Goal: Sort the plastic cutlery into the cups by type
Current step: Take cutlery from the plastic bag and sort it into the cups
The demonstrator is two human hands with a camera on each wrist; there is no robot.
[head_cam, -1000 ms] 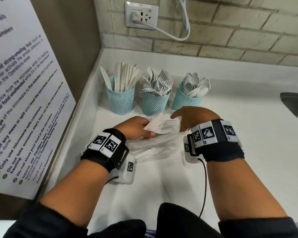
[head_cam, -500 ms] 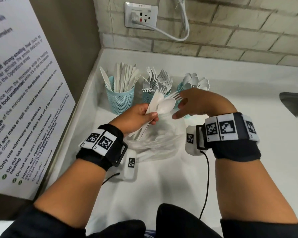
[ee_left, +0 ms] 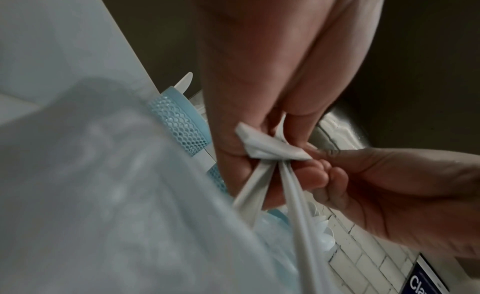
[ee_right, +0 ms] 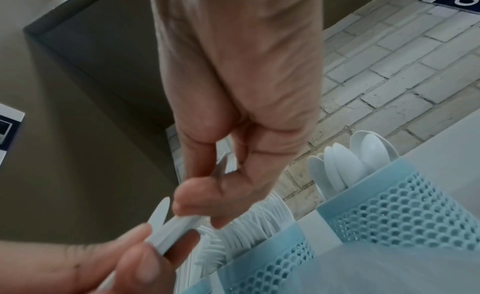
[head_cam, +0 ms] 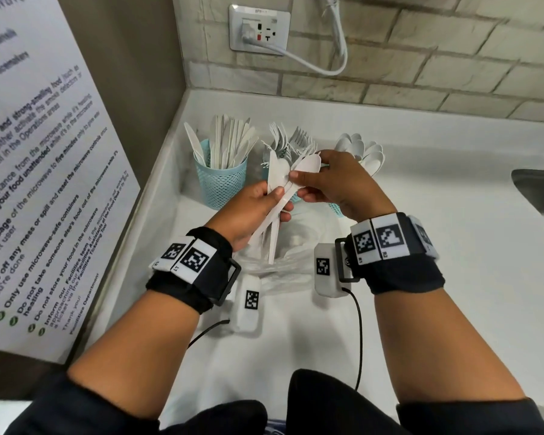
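Our three cups [head_cam: 221, 180] at the counter's back edge already stand well filled; our left hand [head_cam: 252, 211] grips a mixed bundle [head_cam: 278, 189], our right hand [head_cam: 333, 183] pinching one piece (a spoon, probably). More waits in the bag [head_cam: 280, 262] below.

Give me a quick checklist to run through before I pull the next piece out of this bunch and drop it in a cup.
1. Left hand grips the mixed bunch of cutlery by the handles: ok.
2. Right hand pinches only one piece at the top of the bunch: cannot tell, the pieces overlap.
3. Type of the pinched piece known: cannot tell; a spoon bowl shows by the fingertips.
4. Knife cup, fork cup and spoon cup upright and each holding its own type: ok.
5. Room left in the spoon cup: cannot tell, it looks crowded.
6. Plastic bag lying under the hands on the counter, ready for more: ok.
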